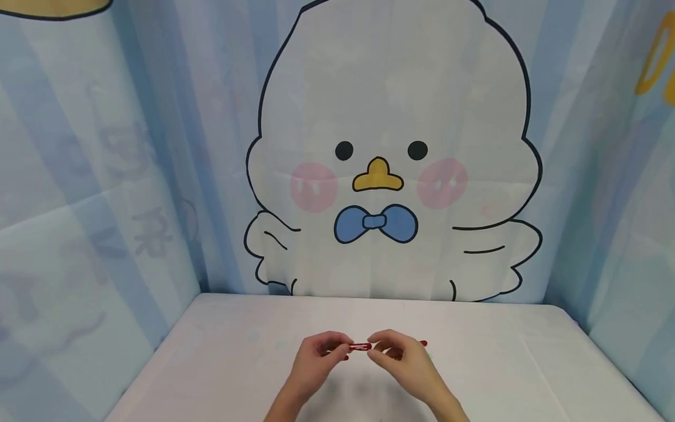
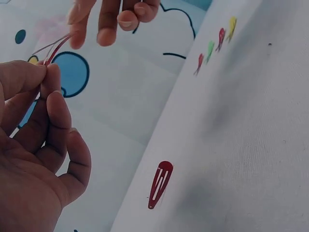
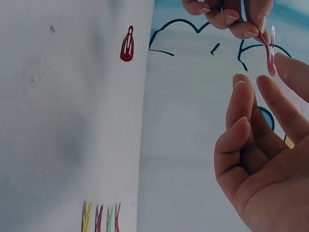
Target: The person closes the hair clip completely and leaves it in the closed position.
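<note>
My left hand point(image 1: 313, 362) pinches a red snap hair clip point(image 1: 361, 347) by one end, above the white table. In the left wrist view the held hair clip point(image 2: 59, 47) stands popped up, its thin inner strip apart from the red frame. My right hand point(image 1: 405, 358) is at the clip's wide end, thumb and index finger parted around it. The right wrist view shows the right thumb point(image 3: 295, 75) close beside the clip point(image 3: 270, 62); whether they touch I cannot tell. The other right fingers are loosely bent.
Another red hair clip point(image 2: 165, 167) lies flat on the table point(image 2: 241, 145), on the left. Towards the right, several hair clips lie in a row, among them a yellow clip point(image 2: 232, 26) and a green clip point(image 2: 210, 50). Printed curtains point(image 1: 390, 88) stand behind the table.
</note>
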Motion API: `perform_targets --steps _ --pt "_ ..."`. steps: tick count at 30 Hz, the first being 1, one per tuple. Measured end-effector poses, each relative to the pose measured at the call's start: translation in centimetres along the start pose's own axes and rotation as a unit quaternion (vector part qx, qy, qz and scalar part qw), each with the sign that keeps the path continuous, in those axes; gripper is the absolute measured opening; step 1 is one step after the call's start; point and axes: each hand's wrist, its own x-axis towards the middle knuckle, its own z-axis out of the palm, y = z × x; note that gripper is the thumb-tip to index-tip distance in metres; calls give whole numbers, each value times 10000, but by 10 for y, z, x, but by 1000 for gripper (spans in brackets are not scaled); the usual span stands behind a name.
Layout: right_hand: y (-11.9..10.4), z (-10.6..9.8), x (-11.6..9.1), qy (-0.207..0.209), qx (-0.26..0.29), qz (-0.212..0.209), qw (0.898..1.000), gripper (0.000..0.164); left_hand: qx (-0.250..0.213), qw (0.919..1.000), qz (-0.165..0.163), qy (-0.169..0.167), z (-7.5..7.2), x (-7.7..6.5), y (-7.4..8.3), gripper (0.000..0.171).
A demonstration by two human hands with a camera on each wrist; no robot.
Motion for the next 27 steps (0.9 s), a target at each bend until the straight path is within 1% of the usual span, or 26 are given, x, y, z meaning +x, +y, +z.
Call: perform_targets --steps 4,8,13,19,22,27 --pt "0 4 -2 40 300 117 9995 19 109 9999 -17 -78 4 0 0 13" --pt "-2 5 -2 174 473 178 9986 13 212 9997 -20 -107 5 -1 1 12" --pt "-6 6 -1 366 481 205 9980 10 112 9998 -80 -161 5 -2 3 12" --pt "-6 7 -2 652 322 201 9971 8 -91 9993 18 -375 4 -4 3 19" --pt "-6 7 -2 674 315 155 9971 8 -40 9995 19 -306 5 -4 3 19" --pt "-6 10 -4 520 328 -86 9981 7 90 10000 26 -26 7 -5 3 13"
